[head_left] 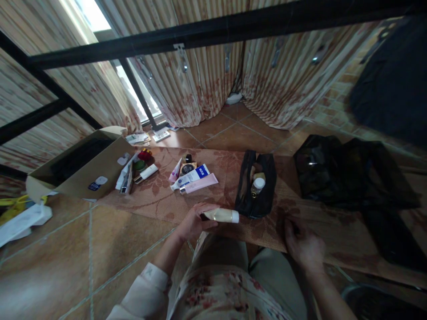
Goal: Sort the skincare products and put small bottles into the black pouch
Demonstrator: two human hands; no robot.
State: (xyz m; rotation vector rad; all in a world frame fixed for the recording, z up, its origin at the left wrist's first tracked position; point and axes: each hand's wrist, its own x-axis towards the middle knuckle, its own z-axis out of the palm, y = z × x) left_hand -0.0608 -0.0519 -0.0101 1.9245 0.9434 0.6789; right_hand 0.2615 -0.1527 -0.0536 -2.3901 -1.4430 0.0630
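My left hand (pixel 196 221) is wrapped around a pale cream-gold bottle (pixel 223 215), held level with its white cap pointing right. The bottle hovers at the near edge of the cloth-covered table, just left of a black mesh pouch (pixel 245 195). The pouch gapes open, and a small white-capped jar (pixel 259 183) shows inside among other small items. To the pouch's right, my right hand (pixel 305 244) is at the table edge, loosely curled with a gap between thumb and finger; nothing shows in it. Beyond my left hand lie a pink tube (pixel 202 183) and a white-and-blue tube (pixel 190 177).
A cardboard box (pixel 76 173) stands at the table's left end, beside a cluster of cosmetics with a white-capped bottle (pixel 147 173). Larger black mesh bags (pixel 340 173) occupy the right side. A dark metal bar (pixel 207 33) crosses above, before striped curtains (pixel 200 84).
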